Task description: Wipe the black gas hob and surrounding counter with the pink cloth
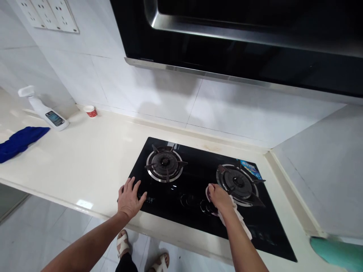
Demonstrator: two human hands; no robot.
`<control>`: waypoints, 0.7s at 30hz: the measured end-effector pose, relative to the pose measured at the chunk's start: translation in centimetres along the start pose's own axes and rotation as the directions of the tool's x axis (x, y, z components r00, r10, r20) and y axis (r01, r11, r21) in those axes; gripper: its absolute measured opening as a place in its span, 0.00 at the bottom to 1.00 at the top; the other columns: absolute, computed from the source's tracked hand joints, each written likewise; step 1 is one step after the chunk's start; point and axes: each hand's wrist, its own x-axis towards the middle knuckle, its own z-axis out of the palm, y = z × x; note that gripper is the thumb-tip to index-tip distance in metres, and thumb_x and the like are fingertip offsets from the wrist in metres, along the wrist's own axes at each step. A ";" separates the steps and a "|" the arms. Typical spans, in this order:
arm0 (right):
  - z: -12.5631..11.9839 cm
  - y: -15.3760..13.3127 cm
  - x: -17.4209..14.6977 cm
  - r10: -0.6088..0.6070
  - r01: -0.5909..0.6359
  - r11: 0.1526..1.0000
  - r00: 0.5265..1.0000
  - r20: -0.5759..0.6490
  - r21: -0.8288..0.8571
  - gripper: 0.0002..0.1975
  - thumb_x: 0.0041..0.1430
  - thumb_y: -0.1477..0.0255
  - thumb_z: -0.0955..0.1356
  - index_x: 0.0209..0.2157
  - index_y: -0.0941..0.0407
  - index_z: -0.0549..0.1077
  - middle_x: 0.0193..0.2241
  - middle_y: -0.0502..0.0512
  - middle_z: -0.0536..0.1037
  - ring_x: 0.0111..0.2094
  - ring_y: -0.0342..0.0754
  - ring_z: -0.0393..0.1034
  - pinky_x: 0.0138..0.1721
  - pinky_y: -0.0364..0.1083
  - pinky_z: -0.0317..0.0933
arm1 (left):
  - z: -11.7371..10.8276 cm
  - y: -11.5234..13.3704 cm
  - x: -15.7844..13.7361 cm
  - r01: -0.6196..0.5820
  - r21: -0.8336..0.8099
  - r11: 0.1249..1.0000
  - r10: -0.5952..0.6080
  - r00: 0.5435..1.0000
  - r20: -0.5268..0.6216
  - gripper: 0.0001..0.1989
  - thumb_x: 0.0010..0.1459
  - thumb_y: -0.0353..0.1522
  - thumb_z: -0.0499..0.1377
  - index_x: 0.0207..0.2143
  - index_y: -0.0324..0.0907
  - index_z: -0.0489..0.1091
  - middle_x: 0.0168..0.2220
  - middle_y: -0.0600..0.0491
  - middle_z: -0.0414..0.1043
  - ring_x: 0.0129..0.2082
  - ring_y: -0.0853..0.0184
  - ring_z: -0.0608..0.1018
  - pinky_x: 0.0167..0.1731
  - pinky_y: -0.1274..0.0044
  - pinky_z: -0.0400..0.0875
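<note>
Our right hand (220, 198) is gripping a cloth (242, 222) — stretching lengthwise front-right, pale, crumpled. Our left hand (129, 198) is lying spread.

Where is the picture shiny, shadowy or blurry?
Head view: glare whitens a patch of the glossy cream countertop; tiny glints dot the black glass stove; grey shadows cross the white tiled wall; the green rounded object, lower right, looks blurry.
</note>
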 end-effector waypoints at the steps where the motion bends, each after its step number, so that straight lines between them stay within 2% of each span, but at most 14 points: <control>1: 0.0 -0.3 0.3 0.002 -0.002 1.000 1.000 0.004 -0.003 0.26 0.72 0.62 0.52 0.53 0.59 0.74 0.46 0.65 0.80 0.50 0.56 0.75 0.49 0.49 0.61 | 0.0 0.0 0.0 -0.001 0.004 1.000 0.001 1.000 0.000 0.29 0.62 0.47 0.53 0.59 0.42 0.69 0.66 0.40 0.63 0.67 0.48 0.61 0.60 0.56 0.59; 11: -1.4 -1.8 2.4 -0.041 0.040 0.999 0.999 0.026 0.035 0.28 0.71 0.65 0.51 0.48 0.60 0.78 0.46 0.65 0.80 0.48 0.54 0.74 0.45 0.46 0.60 | 0.1 0.0 0.1 -0.017 0.040 0.999 0.018 1.000 -0.025 0.29 0.63 0.47 0.52 0.59 0.41 0.68 0.66 0.40 0.62 0.67 0.48 0.62 0.60 0.56 0.60; 14: -0.7 -2.5 1.3 -0.140 0.136 0.989 0.987 0.075 0.049 0.22 0.69 0.64 0.57 0.43 0.55 0.81 0.45 0.58 0.81 0.46 0.51 0.74 0.44 0.45 0.60 | 0.2 -0.1 0.1 -0.020 0.039 0.999 0.021 1.000 -0.023 0.29 0.63 0.47 0.52 0.59 0.41 0.68 0.66 0.40 0.62 0.68 0.48 0.61 0.60 0.56 0.59; 17: 0.0 -3.2 -0.2 -0.246 0.239 0.969 0.961 0.127 0.066 0.16 0.65 0.62 0.63 0.35 0.50 0.82 0.38 0.51 0.83 0.43 0.50 0.74 0.42 0.44 0.60 | 0.2 -0.1 0.1 -0.021 0.036 0.999 0.022 1.000 -0.022 0.28 0.63 0.47 0.52 0.60 0.41 0.68 0.66 0.40 0.62 0.68 0.48 0.61 0.60 0.56 0.59; 19: -0.2 -3.2 -0.8 -0.288 0.280 0.957 0.950 0.124 0.077 0.16 0.66 0.62 0.62 0.40 0.48 0.81 0.39 0.49 0.82 0.43 0.49 0.74 0.43 0.43 0.60 | 0.3 0.0 0.1 -0.018 0.034 0.999 0.019 1.000 -0.024 0.29 0.63 0.47 0.52 0.60 0.41 0.68 0.66 0.40 0.62 0.68 0.48 0.61 0.60 0.56 0.59; 21: -0.7 -2.6 -1.2 -0.323 0.316 0.945 0.941 0.098 0.083 0.17 0.67 0.63 0.61 0.48 0.48 0.79 0.47 0.49 0.81 0.48 0.48 0.73 0.47 0.43 0.61 | 0.3 -0.1 0.0 -0.017 0.027 0.999 0.017 1.000 -0.024 0.29 0.63 0.47 0.52 0.60 0.42 0.68 0.66 0.40 0.62 0.68 0.48 0.61 0.60 0.56 0.59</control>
